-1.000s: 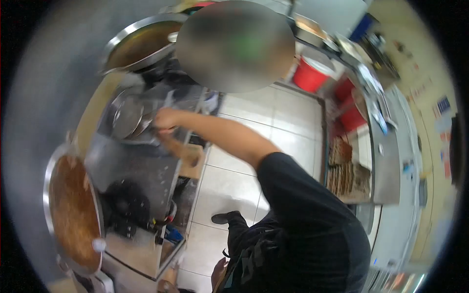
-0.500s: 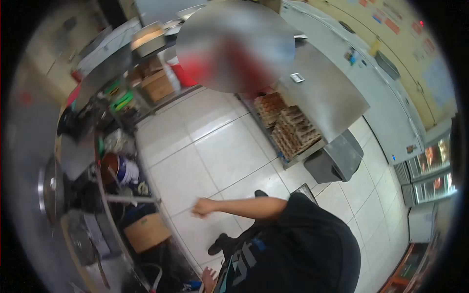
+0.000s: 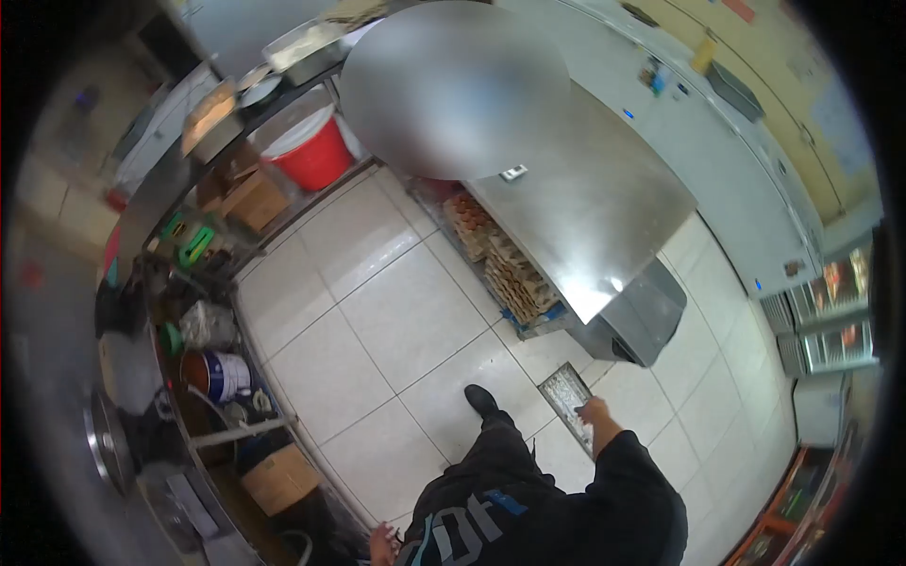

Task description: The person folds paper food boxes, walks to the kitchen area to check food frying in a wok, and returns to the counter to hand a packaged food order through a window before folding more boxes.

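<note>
My right hand (image 3: 595, 412) hangs at my right side, its fingers curled, with nothing visible in it. From this view it lies over the metal floor grate (image 3: 563, 387), apart from it. At the bottom edge my left hand (image 3: 382, 544) shows in part, its fingers loosely apart and holding nothing visible. It is nearest to the low shelving on the left, where a cardboard box (image 3: 280, 479) sits. One dark shoe (image 3: 480, 400) is forward on the white tiles.
Ahead on the right stands a steel table (image 3: 613, 203) with stacked egg trays (image 3: 519, 278) beneath and a grey bin (image 3: 642, 316) beside it. Left shelving holds a paint-style bucket (image 3: 226, 375); a red bucket (image 3: 316, 156) stands farther back. A blurred oval hides part of the scene.
My right hand has swung from in front of my body out to the right. My view has shifted; the steel table and grate show more fully, and one shoe is forward.
</note>
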{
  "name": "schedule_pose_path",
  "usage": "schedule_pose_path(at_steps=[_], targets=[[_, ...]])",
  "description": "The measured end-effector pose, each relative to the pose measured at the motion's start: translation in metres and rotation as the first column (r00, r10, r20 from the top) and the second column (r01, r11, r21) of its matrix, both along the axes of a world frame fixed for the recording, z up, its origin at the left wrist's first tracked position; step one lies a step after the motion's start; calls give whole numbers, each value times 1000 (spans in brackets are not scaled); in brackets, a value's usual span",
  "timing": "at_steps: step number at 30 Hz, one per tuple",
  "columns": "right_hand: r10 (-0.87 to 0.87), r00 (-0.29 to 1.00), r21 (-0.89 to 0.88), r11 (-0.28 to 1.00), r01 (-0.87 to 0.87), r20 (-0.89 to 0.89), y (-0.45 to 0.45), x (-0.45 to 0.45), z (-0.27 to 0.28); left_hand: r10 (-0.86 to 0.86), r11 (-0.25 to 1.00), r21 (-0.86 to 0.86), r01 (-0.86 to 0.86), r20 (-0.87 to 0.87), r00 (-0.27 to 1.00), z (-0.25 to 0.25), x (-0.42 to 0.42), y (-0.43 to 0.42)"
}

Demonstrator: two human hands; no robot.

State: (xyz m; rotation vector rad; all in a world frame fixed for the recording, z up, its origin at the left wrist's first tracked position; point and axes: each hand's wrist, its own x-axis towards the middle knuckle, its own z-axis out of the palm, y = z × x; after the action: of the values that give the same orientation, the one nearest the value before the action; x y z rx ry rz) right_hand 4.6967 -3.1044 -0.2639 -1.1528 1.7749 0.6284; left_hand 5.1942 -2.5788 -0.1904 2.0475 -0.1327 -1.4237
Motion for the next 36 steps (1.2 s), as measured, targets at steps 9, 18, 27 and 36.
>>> schedule_pose_path(at_steps=[9,18,27,36], targets=[[516,568,-65,774,-629,641,-28,341,-87,883,433,-245,-867,-77,463,37,-86,28],[524,539,-229,823,-520,659,145,647,26,877,-473,-539,-697,-209,-433,82,34,240],[679,64,-116,217,-969,732,369,633,97,838,-521,-521,-676,-164,-520,61,92,320],[593,80,-222,419,-880,801,371,754,111,699,-715,-493,-497,-539,-471,59,89,319]])
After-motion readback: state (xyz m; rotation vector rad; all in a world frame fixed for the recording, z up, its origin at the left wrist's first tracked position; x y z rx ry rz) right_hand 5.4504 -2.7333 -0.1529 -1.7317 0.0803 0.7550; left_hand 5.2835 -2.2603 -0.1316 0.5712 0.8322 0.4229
